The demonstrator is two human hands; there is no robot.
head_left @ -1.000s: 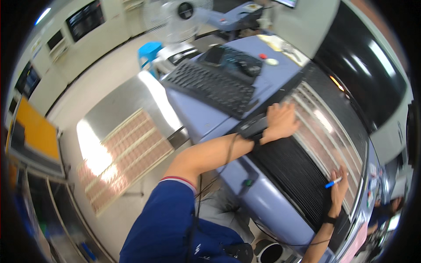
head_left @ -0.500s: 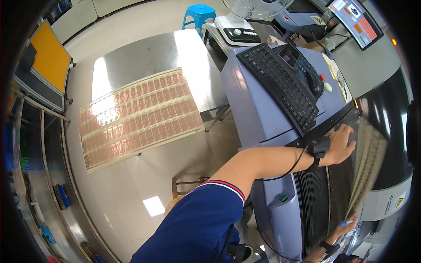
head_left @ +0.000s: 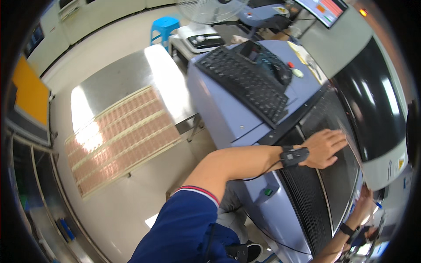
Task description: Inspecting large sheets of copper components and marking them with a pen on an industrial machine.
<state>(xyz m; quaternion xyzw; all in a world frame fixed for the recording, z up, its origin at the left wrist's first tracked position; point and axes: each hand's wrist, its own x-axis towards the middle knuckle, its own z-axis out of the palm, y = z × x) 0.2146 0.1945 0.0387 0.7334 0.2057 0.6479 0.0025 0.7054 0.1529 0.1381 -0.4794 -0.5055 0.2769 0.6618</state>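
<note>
A thin patterned circuit board panel [head_left: 352,148] stands tilted nearly edge-on over the machine's dark bed [head_left: 322,118]. My right hand [head_left: 363,204] grips its near end; a blue pen-like piece [head_left: 378,204] sticks out by the fingers. My left hand [head_left: 325,147] is open above the bed, fingers stretched toward the panel's far part; whether the fingertips touch it I cannot tell. A black strap with a small box [head_left: 294,156] and a cable sits on my left wrist. Black ribbed bellows [head_left: 302,206] lie below the left forearm.
A copper-coloured panel [head_left: 123,140] lies on a steel table [head_left: 114,74], overhanging its near edge. A black keyboard [head_left: 243,83] rests on the blue-grey machine housing [head_left: 210,96]. The machine's dark curved cover [head_left: 372,101] rises at right. A fan [head_left: 212,8] and blue stool [head_left: 165,28] stand behind.
The view has swung, shifting the scene leftward. The panel has turned from showing its face to nearly edge-on. My right hand has moved up and away from me with it.
</note>
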